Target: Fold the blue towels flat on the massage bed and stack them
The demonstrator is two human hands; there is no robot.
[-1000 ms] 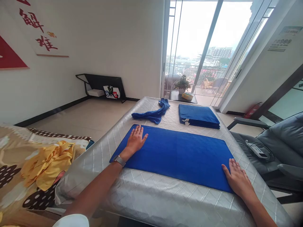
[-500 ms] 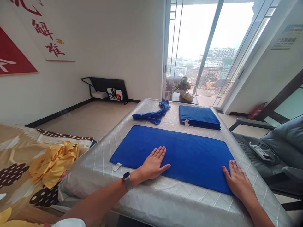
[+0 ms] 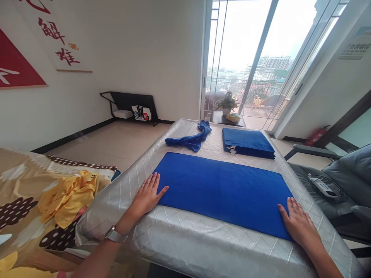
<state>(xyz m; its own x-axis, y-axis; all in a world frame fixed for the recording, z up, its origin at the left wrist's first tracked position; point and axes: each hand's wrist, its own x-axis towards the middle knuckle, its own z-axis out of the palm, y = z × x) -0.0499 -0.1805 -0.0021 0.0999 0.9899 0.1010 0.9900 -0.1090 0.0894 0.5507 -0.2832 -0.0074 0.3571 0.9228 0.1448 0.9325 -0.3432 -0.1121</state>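
Note:
A blue towel [image 3: 223,189] lies spread flat on the silver quilted mattress [image 3: 208,239]. Over its left edge my left hand [image 3: 147,195] rests with fingers stretched out, covering the near left corner. My right hand [image 3: 300,222] lies flat across the near right corner, thumb apart from the fingers. Neither hand grips anything. Beyond the towel sits a neat stack of folded blue towels [image 3: 247,142], white tags showing at its near left corner. To the left of that stack is a crumpled blue cloth [image 3: 193,138].
On the left is a patterned bedspread [image 3: 17,181] with a yellow garment [image 3: 72,195] on it. A grey armchair [image 3: 350,177] holding a power strip [image 3: 322,186] stands close on the right. Behind the mattress, a chair [image 3: 216,119] bears a potted plant [image 3: 227,102].
My left hand has slid left across the towel to its left edge, and the white tag there is now hidden. My right hand stays at the right corner.

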